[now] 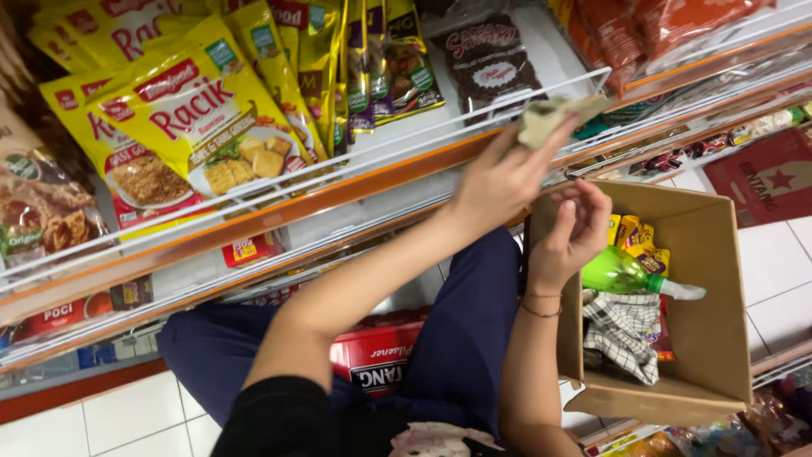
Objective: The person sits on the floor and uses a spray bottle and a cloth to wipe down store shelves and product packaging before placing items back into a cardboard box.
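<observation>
The left hand (499, 182) is gripping a crumpled beige cloth (550, 117) at the white wire shelf rail (406, 140). The right hand (571, 228) is hovering, fingers loosely curled and holding nothing, over the brown cardboard box (719, 313).

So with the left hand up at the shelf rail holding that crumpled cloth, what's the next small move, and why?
Probably a short wipe along the white wire rail. The left hand already pinches the crumpled cloth right at the rail's edge, beside the dark sachet pack. The right hand hovers empty over the cardboard box, where the green spray bottle lies, so no new tool seems needed.
</observation>
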